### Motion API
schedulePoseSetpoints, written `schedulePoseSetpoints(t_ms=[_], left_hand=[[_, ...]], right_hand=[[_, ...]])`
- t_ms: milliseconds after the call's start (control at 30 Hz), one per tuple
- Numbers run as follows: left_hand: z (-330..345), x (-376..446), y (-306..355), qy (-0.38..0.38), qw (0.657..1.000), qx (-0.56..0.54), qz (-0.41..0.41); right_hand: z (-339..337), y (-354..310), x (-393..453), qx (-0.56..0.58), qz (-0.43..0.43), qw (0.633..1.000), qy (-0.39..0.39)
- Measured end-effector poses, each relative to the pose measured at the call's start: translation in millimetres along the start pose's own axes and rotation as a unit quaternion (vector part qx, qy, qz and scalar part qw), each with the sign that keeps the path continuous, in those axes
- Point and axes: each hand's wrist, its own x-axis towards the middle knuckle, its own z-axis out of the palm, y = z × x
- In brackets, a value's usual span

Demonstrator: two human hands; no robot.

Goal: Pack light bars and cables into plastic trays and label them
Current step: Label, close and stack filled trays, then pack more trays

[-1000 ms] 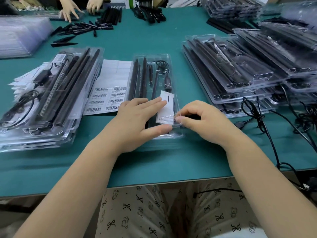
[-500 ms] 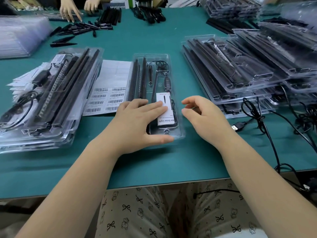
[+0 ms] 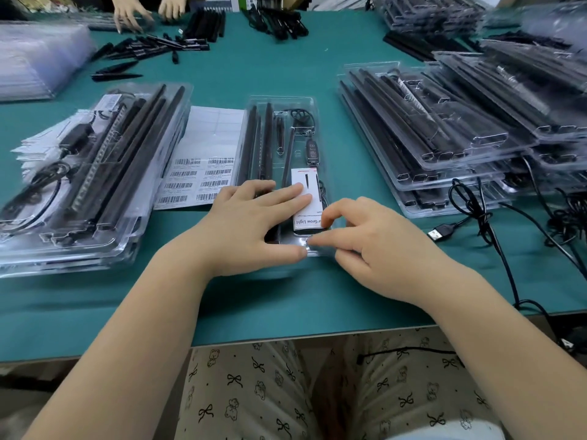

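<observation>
From the head camera, the left hand (image 3: 254,223) lies flat on the near end of a clear plastic tray (image 3: 282,104) in the middle of a green table (image 3: 286,68). Its fingers are straight and press down on a white card (image 3: 306,185) printed "Grow Light", with the thumb stretched along the tray's near edge. The right hand (image 3: 374,246) sits just to the right of the left one, fingers curled; its forefinger and thumb pinch the tray's near right corner, beside the card's bottom edge, and its thumb tip meets the left thumb tip there.

Beyond the left fingers, inside the tray, several dark light bars (image 3: 260,141) run lengthways away from the person, and a coiled black cable (image 3: 300,115) with a small controller (image 3: 313,150) lies in the right-hand compartments past the card.

Just left of the left hand, a sheet of barcode labels (image 3: 203,176) lies flat on the table, touching the tray's side. Further left is a stack of filled trays (image 3: 95,173). To the right of the right hand, well apart from it, more filled trays (image 3: 444,128) are piled in overlapping stacks, and loose black cables (image 3: 476,211) with a USB plug (image 3: 440,233) trail near them. At the far edge, another person's hands (image 3: 152,11) rest by loose black parts (image 3: 152,49).
</observation>
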Motion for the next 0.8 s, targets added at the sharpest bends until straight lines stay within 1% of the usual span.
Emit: schedulePoseSetpoints(t_ms=[100,200,267,300,400,433,533,567,600,667,700,767,800], left_hand=[[2,0,0,0.002,1.0,0.026,0.008],[6,-1,-1,0.007,0.998,0.063,0.009],[8,-1,0,0.001,0.997,0.078,0.009],[9,-1,0,-0.004,0.997,0.076,0.008],[12,2,2,0.003,0.998,0.062,0.007],[13,4,3,0.002,0.998,0.067,0.007],[16,4,6,-0.005,0.996,0.086,0.003],[17,4,5,0.0,0.996,0.092,0.001],[17,4,5,0.004,0.996,0.094,-0.002],[18,3,4,0.01,0.996,0.092,-0.006],[18,2,5,0.014,0.996,0.088,-0.006],[18,3,8,0.02,0.997,0.068,-0.007],[18,4,10,0.023,0.998,0.053,-0.008]], right_hand=[[-1,-2,-6,0.011,0.023,0.999,-0.031],[2,-7,-7,-0.019,0.03,0.999,-0.03],[3,-10,-7,-0.043,0.033,0.998,-0.012],[4,-11,-5,-0.033,0.043,0.999,-0.002],[7,-13,0,0.069,0.095,0.992,0.037],[9,-13,1,0.079,0.108,0.99,0.05],[17,-17,4,0.05,0.136,0.986,0.08],[18,-18,4,0.061,0.153,0.983,0.086],[18,-19,6,0.09,0.181,0.975,0.09],[16,-17,9,0.156,0.254,0.95,0.098],[13,-15,12,0.169,0.291,0.937,0.095],[8,-11,17,0.182,0.349,0.918,0.059],[7,-12,20,0.209,0.367,0.906,0.042]])
